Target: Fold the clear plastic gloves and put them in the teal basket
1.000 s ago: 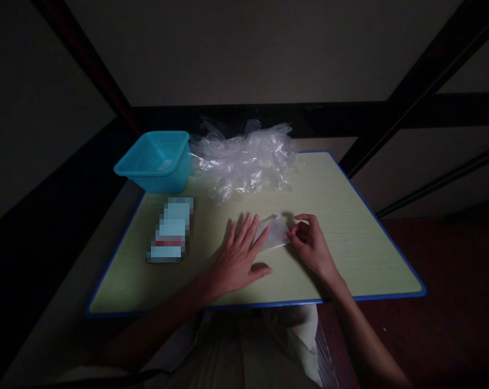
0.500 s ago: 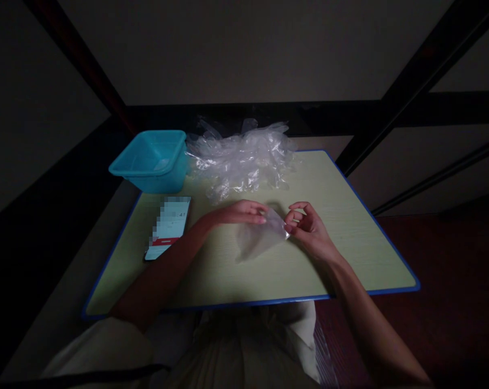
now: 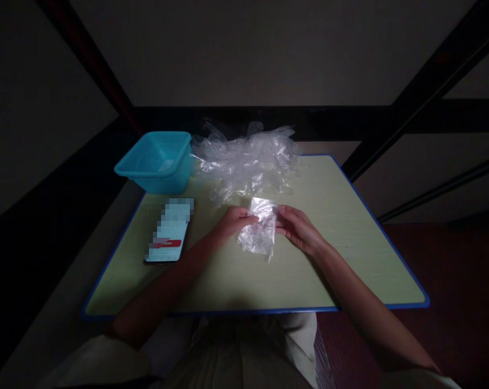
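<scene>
Between my hands, above the table, is a folded clear plastic glove, shiny, crinkled and roughly rectangular. My left hand pinches its left edge, with the thumb lying across the front. On the right side, my right hand grips the other edge; some of its fingers are hidden behind the plastic. Just beyond my hands lies a loose heap of clear plastic gloves, tangled together, with finger shapes sticking out at the back.
A blue plastic basket stands at the table's back left corner. Nearer me, a phone with a lit screen lies beside my left forearm. The pale table has a blue rim, and a dark-framed wall rises behind it.
The plastic has turned from slanted and see-through to upright and bright toward me. My right hand has moved left and closed more fully on its edge; the left thumb now crosses its front.
</scene>
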`<state>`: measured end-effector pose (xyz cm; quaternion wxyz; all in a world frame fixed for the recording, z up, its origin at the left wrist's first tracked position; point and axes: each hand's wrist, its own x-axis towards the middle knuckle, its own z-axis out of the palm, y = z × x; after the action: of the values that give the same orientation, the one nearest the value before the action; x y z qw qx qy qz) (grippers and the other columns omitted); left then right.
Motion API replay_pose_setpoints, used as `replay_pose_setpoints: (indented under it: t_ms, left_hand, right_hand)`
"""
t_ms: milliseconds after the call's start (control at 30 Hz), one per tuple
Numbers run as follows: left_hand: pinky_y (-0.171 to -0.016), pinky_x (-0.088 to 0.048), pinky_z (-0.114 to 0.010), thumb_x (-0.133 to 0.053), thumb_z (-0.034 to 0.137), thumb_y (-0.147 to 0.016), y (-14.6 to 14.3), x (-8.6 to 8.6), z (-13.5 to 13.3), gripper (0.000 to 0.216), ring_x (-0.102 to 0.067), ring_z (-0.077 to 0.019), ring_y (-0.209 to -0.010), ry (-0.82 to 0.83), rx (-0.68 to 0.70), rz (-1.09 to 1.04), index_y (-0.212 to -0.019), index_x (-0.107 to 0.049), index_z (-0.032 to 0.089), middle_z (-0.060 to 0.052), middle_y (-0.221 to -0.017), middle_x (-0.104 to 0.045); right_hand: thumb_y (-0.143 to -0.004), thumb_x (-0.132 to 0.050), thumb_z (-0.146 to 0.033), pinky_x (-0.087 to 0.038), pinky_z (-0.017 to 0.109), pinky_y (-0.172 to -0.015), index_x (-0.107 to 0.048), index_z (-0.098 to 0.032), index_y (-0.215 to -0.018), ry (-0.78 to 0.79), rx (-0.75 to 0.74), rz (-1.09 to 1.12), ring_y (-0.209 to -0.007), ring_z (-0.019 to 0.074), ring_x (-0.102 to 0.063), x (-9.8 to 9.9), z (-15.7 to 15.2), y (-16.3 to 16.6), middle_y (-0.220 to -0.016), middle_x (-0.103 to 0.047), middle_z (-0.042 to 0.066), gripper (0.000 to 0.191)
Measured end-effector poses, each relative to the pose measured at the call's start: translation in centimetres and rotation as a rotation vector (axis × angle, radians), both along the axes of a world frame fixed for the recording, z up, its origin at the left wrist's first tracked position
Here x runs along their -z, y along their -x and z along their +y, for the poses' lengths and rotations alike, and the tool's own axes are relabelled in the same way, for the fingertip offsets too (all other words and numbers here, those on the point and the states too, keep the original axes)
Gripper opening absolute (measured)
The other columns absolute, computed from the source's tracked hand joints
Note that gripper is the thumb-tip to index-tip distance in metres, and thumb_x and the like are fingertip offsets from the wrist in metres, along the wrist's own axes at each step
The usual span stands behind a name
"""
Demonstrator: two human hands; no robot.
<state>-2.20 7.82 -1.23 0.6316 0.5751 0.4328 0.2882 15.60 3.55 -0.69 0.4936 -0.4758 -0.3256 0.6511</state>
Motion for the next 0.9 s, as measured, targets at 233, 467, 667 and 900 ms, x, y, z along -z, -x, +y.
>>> replay_pose_setpoints:
  t_ms: [233,467,667,900]
  left_hand:
    - [-0.053,-0.041,-0.023,-0.069,0.041,-0.061,0.3,0.7,-1.2,0.032,-0.057,-0.0143,-0.056,-0.011,-0.169,-0.027,-0.067,-0.067,0.01,-0.001,-0.058,-0.064]
    - [-0.06,-0.044,-0.026,-0.07,0.043,-0.06,-0.1,0.4,-1.7,0.035,-0.06,-0.0167,-0.061,0.004,-0.203,-0.072,-0.071,-0.067,0.01,-0.004,-0.066,-0.068]
    - [-0.057,-0.042,-0.023,-0.069,0.036,-0.061,0.6,-0.2,-1.6,0.029,-0.059,-0.0149,-0.059,0.016,-0.173,-0.05,-0.073,-0.069,0.01,-0.003,-0.065,-0.068]
    - [-0.055,-0.041,-0.022,-0.067,0.03,-0.057,1.2,-0.5,-1.4,0.02,-0.057,-0.0131,-0.056,0.007,-0.174,-0.019,-0.065,-0.067,0.012,-0.001,-0.058,-0.065]
  right_hand:
    - [-0.054,-0.08,-0.03,-0.053,0.022,-0.057,-0.066,-0.017,-0.068,-0.006,-0.097,-0.036,-0.053,0.0086,-0.06,0.3,-0.4,0.5,-0.062,-0.065,-0.002,0.023]
    - [-0.052,-0.081,-0.033,-0.048,0.023,-0.051,-0.066,-0.017,-0.063,-0.023,-0.082,-0.098,-0.049,0.0079,-0.055,0.5,-0.5,0.5,-0.059,-0.064,-0.003,0.024]
    - [-0.051,-0.081,-0.038,-0.043,0.02,-0.048,-0.064,-0.017,-0.06,-0.04,-0.035,-0.127,-0.043,0.0052,-0.047,0.4,-0.5,0.5,-0.046,-0.055,-0.008,0.028]
    - [-0.05,-0.08,-0.043,-0.041,0.021,-0.047,-0.064,-0.017,-0.06,-0.051,-0.011,-0.148,-0.041,0.0058,-0.046,0.5,-0.4,0.4,-0.045,-0.055,-0.007,0.033]
